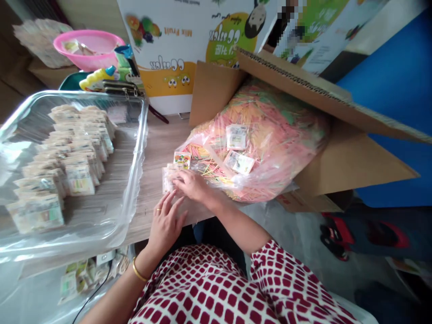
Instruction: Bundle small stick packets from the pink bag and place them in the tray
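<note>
- The right hand (194,186) lies palm down with spread fingers across a small stack of printed paper packets (169,180), touching them; whether it grips them I cannot tell
- The left hand (165,225), with a gold bangle (139,270) on the wrist, is open, its fingers apart and raised just beside the stack, holding nothing
- The stack sits at the edge of a wooden desk (158,153), between the hands and a large clear plastic bag (270,135) of pink, orange and green sticks
- One packet with a colourful label (182,159) lies on the stack's far side, against the bag, and two more packets (236,137) rest on the bag
- The bag sits in an open cardboard box (347,164), its flaps spread wide
- Left of the hands, a clear tray (143,135) holds rows of bundled packets (69,150)
- Beyond the tray are a pink basin (88,49) and a yellow bottle (96,78)
- A printed fruit poster (189,40) stands behind the box
- A red-and-white patterned sleeve (270,274) covers the upper right arm
</note>
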Motion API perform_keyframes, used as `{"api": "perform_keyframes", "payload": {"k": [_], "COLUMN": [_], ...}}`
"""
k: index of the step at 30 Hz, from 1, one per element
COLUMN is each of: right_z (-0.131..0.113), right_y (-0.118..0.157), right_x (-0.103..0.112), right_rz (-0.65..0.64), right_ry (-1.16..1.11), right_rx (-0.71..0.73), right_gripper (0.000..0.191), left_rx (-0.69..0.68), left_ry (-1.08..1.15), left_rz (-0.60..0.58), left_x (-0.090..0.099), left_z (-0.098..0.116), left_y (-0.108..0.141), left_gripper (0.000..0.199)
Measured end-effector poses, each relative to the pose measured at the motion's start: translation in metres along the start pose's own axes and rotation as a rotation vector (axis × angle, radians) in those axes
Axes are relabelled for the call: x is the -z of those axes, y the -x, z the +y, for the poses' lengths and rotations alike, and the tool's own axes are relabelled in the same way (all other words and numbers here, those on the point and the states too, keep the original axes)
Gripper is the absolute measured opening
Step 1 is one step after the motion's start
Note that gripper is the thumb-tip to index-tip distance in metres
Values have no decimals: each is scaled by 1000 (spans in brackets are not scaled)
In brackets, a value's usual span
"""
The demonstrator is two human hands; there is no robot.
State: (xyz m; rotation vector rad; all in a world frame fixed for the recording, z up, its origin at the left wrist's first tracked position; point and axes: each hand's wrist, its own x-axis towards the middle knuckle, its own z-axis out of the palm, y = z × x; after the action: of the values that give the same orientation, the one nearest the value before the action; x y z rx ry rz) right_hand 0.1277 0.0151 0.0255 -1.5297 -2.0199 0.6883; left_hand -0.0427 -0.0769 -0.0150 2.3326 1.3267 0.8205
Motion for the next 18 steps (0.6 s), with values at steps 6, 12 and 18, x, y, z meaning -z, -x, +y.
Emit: {"api": "perform_keyframes", "payload": {"k": [6,12,18], "right_z": [39,101,111], "right_y": [-5,-15,-6], "right_x": [93,163,175], "right_rz": [497,540,477], "right_ry": [437,638,625], "right_rx": [-279,-619,-585], "right_gripper": [28,32,42], "left_rx": [-57,-63,-38], "left_ry": [-217,-210,-130], "left_rz": [-2,14,35], "left_x": [-12,-14,-11], "left_z": [0,0,-1], "left_y": [-4,-3,-5], "left_gripper": [41,38,36]}}
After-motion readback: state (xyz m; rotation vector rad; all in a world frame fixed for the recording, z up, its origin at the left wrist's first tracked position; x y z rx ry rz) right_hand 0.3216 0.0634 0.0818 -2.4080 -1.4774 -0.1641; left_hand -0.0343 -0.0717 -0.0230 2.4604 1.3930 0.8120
